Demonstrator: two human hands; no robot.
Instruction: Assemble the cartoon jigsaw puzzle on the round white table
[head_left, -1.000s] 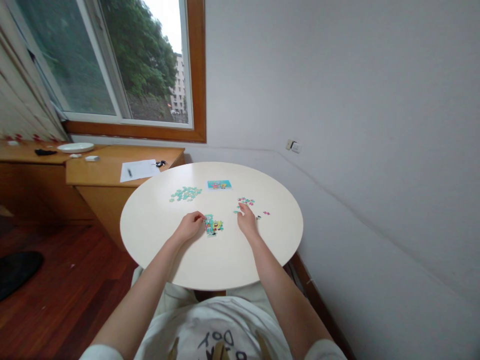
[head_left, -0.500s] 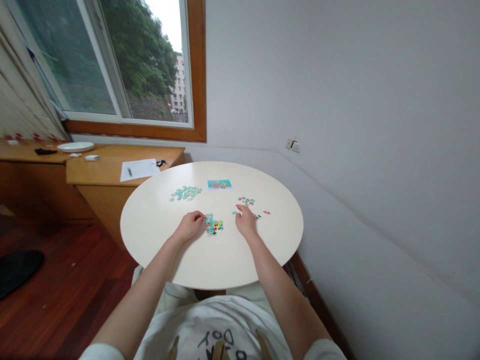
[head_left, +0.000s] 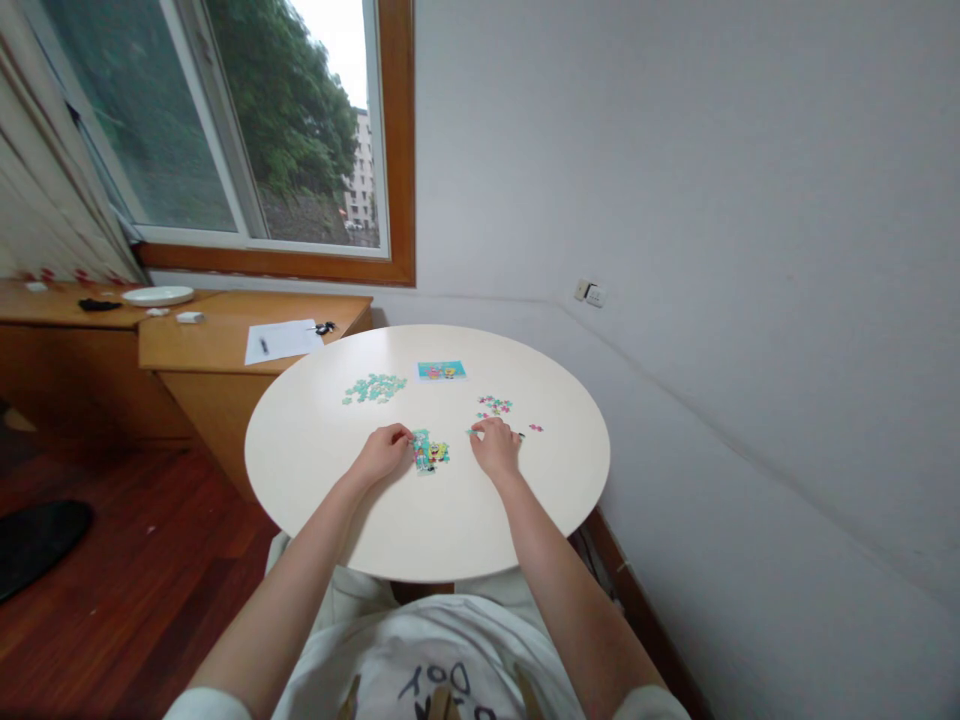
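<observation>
A partly joined jigsaw puzzle [head_left: 431, 453] with a yellow cartoon figure lies on the round white table [head_left: 427, 530]. At its left edge rests my left hand [head_left: 385, 453], fingers curled and pinched together; whatever they hold is too small to make out. To the right of the puzzle, my right hand [head_left: 496, 448] is closed in a pinch on a small teal puzzle piece [head_left: 472, 433] at the tabletop. Dark bits of other pieces show beside that hand, partly covered by it. Just beyond it lies a cluster of pink and green pieces [head_left: 495, 406].
A pile of teal pieces [head_left: 375, 388] lies at the table's back left. The picture card [head_left: 442, 371] is at the back middle. One pink piece [head_left: 535, 428] sits alone on the right. A wooden desk [head_left: 210, 345] with paper [head_left: 281, 341] adjoins at the left; a wall rises on the right.
My right hand has drawn slightly toward me and its fingers have closed on the teal piece. My left hand stays by the puzzle's left edge. The view has shifted slightly.
</observation>
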